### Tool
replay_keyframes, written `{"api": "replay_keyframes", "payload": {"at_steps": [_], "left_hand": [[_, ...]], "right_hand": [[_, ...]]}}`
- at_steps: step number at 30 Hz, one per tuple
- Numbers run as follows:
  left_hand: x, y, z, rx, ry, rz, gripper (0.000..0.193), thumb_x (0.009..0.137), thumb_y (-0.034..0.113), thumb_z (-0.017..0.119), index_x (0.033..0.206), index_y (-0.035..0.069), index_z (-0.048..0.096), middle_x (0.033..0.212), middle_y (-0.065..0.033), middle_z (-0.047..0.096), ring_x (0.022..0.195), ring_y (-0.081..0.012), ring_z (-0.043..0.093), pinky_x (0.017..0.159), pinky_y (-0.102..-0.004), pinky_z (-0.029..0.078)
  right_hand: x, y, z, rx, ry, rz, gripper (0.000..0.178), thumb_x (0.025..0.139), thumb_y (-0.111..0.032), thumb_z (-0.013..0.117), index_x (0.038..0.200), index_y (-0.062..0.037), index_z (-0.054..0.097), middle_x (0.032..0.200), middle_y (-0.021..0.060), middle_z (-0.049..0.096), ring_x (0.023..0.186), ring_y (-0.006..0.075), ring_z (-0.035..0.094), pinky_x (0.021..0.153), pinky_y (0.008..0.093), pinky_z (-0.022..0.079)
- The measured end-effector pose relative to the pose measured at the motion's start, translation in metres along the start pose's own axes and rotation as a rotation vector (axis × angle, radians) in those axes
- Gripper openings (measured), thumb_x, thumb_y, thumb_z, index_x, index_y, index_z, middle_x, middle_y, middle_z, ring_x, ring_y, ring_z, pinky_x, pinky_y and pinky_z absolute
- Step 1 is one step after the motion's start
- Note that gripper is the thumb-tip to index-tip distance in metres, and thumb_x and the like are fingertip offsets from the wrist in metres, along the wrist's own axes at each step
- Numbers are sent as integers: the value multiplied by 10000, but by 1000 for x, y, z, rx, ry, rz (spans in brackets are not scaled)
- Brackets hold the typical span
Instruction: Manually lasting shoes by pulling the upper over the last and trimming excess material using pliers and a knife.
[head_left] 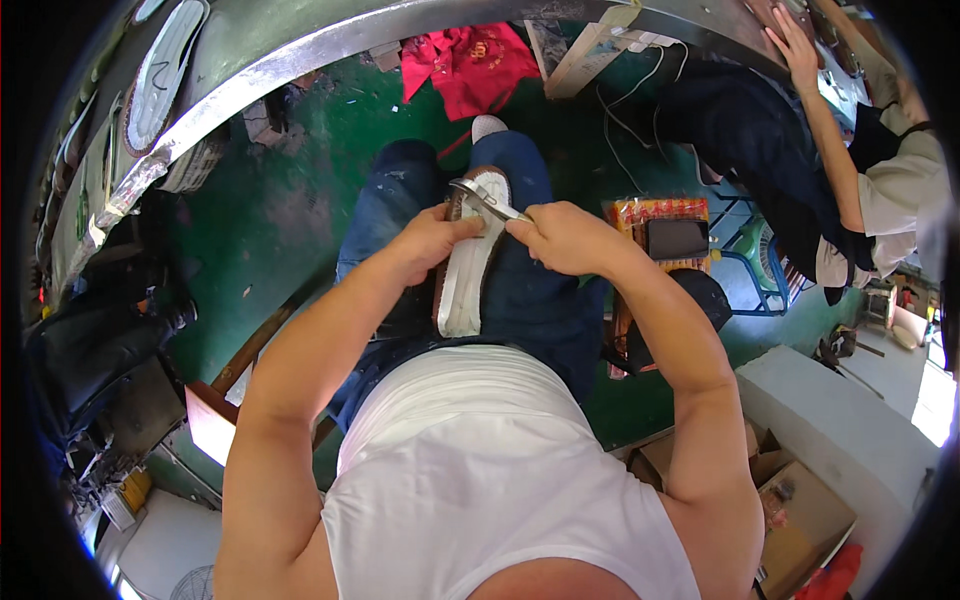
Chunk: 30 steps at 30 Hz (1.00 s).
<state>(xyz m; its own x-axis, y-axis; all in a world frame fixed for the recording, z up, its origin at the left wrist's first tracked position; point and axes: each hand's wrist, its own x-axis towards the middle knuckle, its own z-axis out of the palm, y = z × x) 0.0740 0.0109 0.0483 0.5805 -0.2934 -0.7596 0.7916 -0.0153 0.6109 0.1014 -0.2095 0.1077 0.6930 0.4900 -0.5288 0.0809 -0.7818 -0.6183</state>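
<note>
Across my thighs lies a brown shoe upper [462, 290], sole side up, its long whitish bottom showing and its toe pointing away from me. My left hand [432, 242] is closed around the shoe's left edge, with the thumb pressed on the pale bottom. From the right, my right hand [565, 238] grips the handle end of metal pincers [492, 202]. The curved head of the pincers rests over the shoe's left edge, just beyond my left thumb. Whether the jaws hold the leather is too small to tell.
A metal-edged bench [300, 70] curves across the front, with another shoe [160, 85] at its left. Red cloth [470, 65] lies under it. At my right are a dark phone [678, 239] and a blue-framed stool [760, 265]. A co-worker's arm [832, 150] reaches the bench.
</note>
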Motion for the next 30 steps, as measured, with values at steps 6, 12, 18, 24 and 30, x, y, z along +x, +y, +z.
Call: {"api": "replay_keyframes", "payload": {"at_steps": [6, 12, 18, 24, 30], "left_hand": [[11, 8, -24, -27, -154, -131, 461, 889, 300, 719, 1275, 96, 571, 1125, -74, 664, 994, -225, 658, 877, -460, 518], [18, 6, -23, -51, -198, -144, 444, 898, 280, 701, 1291, 116, 575, 1149, -79, 672, 1038, -243, 661, 867, -499, 535], [17, -3, -25, -59, -152, -108, 446, 899, 282, 698, 1291, 108, 575, 1153, -87, 670, 1022, -243, 669, 850, -490, 546], [5, 1, -29, -33, -134, -97, 482, 908, 292, 692, 1310, 72, 543, 1201, -98, 638, 1086, -237, 637, 908, -464, 524], [-13, -36, -13, 78, -151, 156, 649, 976, 278, 608, 1524, 150, 284, 1384, -45, 516, 1267, -184, 477, 1095, -381, 359]], "right_hand": [[-46, 14, 5, 245, -305, 196, 337, 932, -299, 592, 1028, 20, 641, 882, 235, 687, 891, 410, 661, 808, 458, 511], [-58, -2, 49, -337, 5, -247, 432, 903, -116, 572, 1274, 101, 528, 1046, 261, 641, 1000, 391, 631, 871, 427, 518], [-49, -14, 49, -557, 104, -286, 325, 868, -149, 645, 1132, 26, 573, 890, 151, 628, 858, 341, 648, 732, 426, 538], [-65, 10, 79, -285, 203, -245, 247, 870, -207, 664, 990, -14, 567, 889, 172, 636, 838, 344, 658, 709, 446, 535], [-70, 16, 80, -223, 44, 18, 200, 913, -187, 579, 977, 2, 581, 891, 234, 666, 832, 410, 667, 737, 489, 532]]}}
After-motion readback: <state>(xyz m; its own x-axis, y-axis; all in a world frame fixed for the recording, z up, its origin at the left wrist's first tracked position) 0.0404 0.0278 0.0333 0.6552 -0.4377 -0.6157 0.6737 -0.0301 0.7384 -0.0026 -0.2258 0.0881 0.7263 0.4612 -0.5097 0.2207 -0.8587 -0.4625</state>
